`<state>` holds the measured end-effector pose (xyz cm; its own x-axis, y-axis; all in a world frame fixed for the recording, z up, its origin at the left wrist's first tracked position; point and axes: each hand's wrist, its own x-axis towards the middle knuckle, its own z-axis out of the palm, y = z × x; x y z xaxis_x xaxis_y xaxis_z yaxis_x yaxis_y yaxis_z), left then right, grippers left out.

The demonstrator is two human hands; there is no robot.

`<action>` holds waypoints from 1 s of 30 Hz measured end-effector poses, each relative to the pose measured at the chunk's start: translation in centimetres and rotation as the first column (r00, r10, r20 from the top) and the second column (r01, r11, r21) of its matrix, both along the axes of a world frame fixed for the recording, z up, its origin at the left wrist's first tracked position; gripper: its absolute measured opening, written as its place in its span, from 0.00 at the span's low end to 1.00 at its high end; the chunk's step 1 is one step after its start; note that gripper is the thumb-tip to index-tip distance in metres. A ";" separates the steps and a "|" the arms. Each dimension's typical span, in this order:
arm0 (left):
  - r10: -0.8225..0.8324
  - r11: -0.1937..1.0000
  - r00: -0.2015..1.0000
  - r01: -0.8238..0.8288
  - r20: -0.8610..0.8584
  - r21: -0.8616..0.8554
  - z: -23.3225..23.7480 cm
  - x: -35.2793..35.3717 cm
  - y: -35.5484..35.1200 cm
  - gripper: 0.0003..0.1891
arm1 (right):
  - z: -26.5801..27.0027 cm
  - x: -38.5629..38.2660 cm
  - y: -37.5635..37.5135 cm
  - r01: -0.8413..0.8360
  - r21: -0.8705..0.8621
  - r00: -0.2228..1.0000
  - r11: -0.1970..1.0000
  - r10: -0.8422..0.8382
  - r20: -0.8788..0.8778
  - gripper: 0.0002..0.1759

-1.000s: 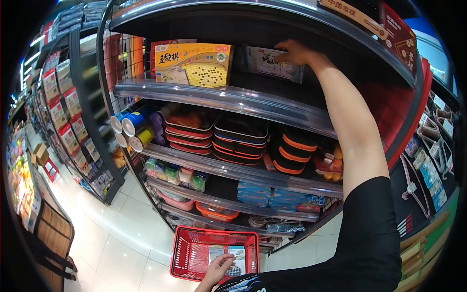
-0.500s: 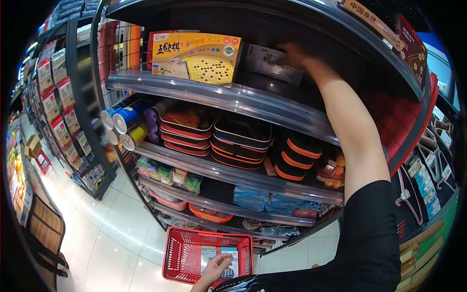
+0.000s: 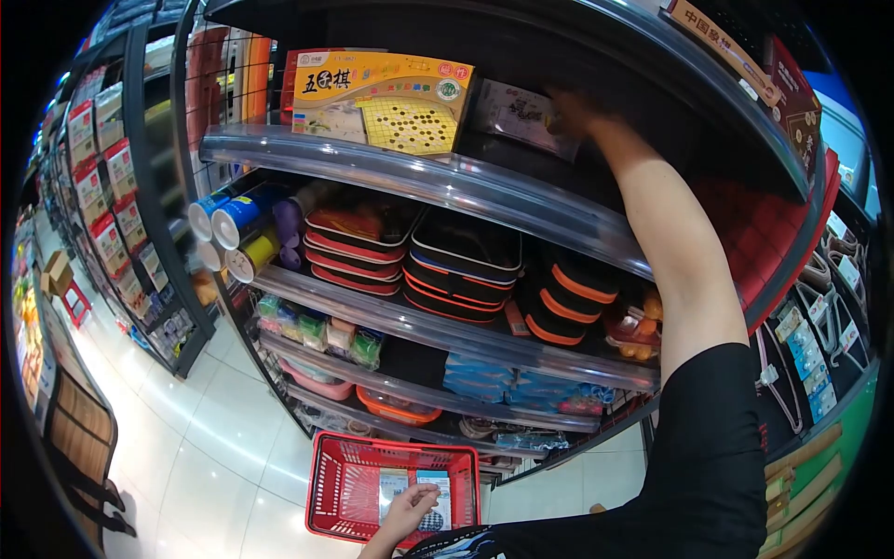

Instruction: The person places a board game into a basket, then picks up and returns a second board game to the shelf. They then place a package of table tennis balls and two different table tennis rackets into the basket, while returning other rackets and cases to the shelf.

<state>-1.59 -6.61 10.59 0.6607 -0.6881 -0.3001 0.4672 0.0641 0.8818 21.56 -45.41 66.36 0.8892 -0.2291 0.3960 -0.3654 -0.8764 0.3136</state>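
My right hand [image 3: 579,114] reaches onto the upper shelf, dim and partly blurred. Its fingers are bent around the right end of a flat, pale purple-grey box [image 3: 523,115] that leans back on the shelf. Left of that box stands a yellow gomoku game box [image 3: 382,102], showing a board with black pieces. Low down, my left hand [image 3: 412,511] hovers over a red shopping basket [image 3: 321,484], fingers curled in and nothing visible between them. Inside the basket lie two flat packs, a pale one [image 3: 391,483] and a blue-and-white one [image 3: 434,480] with a checkered picture.
A clear plastic lip [image 3: 372,154] runs along the shelf front. Below are black zip cases with orange trim [image 3: 463,265], rolled tubes [image 3: 244,219] and blue packets [image 3: 477,374]. Chinese chess boxes [image 3: 717,47] sit above right. Tiled floor [image 3: 223,447] lies left.
My right hand has shifted slightly right along the flat box, and more of the box's face shows. The view has moved a little; my left hand stays over the basket.
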 end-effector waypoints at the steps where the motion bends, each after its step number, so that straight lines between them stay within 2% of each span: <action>1: 0.002 1.000 1.000 -0.002 -0.002 -0.003 -0.1 0.0 0.0 0.15 | 0.0 0.2 0.0 0.007 -0.064 1.000 0.998 -0.008 -0.007 0.39; 2: 0.003 1.000 1.000 -0.004 -0.003 -0.006 -0.2 -0.1 0.0 0.15 | 0.0 0.5 0.0 0.014 -0.128 1.000 0.992 -0.016 -0.014 0.37; 5: 0.011 1.000 1.000 -0.012 -0.013 -0.021 0.0 -0.2 0.2 0.15 | 0.1 0.9 0.1 0.082 -0.157 0.995 0.984 -0.090 -0.042 0.34; 9: 0.023 1.000 1.000 -0.023 -0.005 -0.011 0.0 -0.4 0.3 0.15 | 0.1 0.7 0.2 0.039 -0.196 0.998 0.980 -0.047 -0.039 0.34; 15: 0.027 1.000 1.000 -0.027 0.010 0.007 -0.5 -0.7 0.5 0.16 | 0.8 0.5 1.6 0.020 -0.035 0.999 0.999 -0.019 0.029 0.34; 17: 0.018 0.999 1.000 -0.018 0.000 0.041 0.2 -0.8 0.7 0.16 | 2.0 0.1 2.9 -0.196 0.053 0.957 0.979 0.179 0.229 0.32; 18: 0.031 0.999 1.000 -0.031 -0.002 0.044 0.1 -0.7 0.8 0.16 | 2.4 -1.1 4.5 -0.367 0.194 0.903 0.910 0.298 0.310 0.33; 19: 0.021 0.999 1.000 -0.022 0.017 0.037 -0.3 -0.7 0.8 0.16 | 2.5 -2.8 6.5 -0.526 0.314 0.828 0.790 0.392 0.401 0.35; 20: 0.009 0.999 0.999 -0.010 0.034 0.031 -0.5 -0.9 0.8 0.17 | 2.1 -4.3 8.8 -0.532 0.320 0.827 0.784 0.400 0.395 0.35; 22: 0.001 0.999 0.999 -0.003 0.037 0.042 0.0 -1.0 0.8 0.17 | 0.8 -6.3 13.0 -0.591 0.486 0.806 0.644 0.449 0.385 0.44; 24: -0.062 0.997 0.993 0.057 0.101 0.059 0.0 -1.0 0.7 0.18 | -0.9 -5.1 13.6 -0.654 0.440 0.755 0.615 0.566 0.330 0.48; 26: -0.061 0.997 0.994 0.056 0.096 0.053 0.2 -1.1 0.8 0.18 | -1.9 -5.1 15.1 -0.666 0.584 0.722 0.465 0.599 0.346 0.40; 28: -0.071 0.996 0.986 0.061 0.150 0.073 -0.3 -1.5 0.8 0.18 | -2.3 -4.6 15.8 -0.683 0.583 0.709 0.441 0.592 0.383 0.34; 30: -0.062 0.996 0.985 0.052 0.159 0.067 -0.6 -1.7 1.0 0.19 | -2.5 -3.7 16.3 -0.687 0.591 0.703 0.423 0.592 0.394 0.34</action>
